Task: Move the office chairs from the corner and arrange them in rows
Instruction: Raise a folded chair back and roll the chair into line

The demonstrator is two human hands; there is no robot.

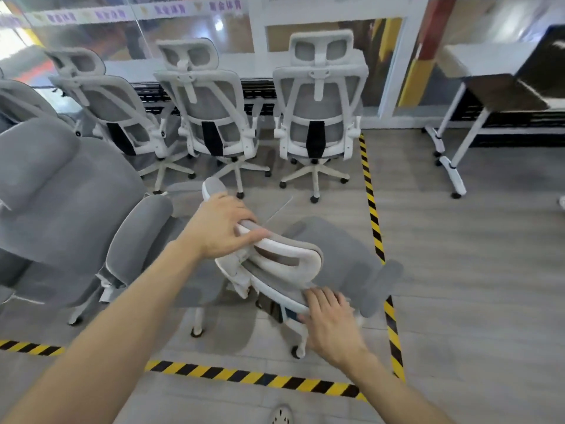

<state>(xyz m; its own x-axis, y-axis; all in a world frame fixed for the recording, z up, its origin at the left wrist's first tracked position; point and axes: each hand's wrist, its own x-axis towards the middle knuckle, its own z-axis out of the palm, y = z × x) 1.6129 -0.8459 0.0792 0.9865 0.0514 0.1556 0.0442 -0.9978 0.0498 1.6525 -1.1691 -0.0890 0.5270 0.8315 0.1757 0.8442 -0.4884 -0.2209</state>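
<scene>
Tape with yellow and black stripes lay nearest on the floor. Behind it stood the grey office chair. The left hand curled its fingers round the headrest and the right hand gripped the back's edge. Farther, three chairs stood in a row at the glass wall.

Upright side by side in a far row, backs to view: three white-framed grey mesh office chairs. Nearer, behind them, a fourth such chair. Crowded at left, more grey chairs.

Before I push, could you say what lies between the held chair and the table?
Right of the held chair: floor crossed by striped tape, per head view.
</scene>
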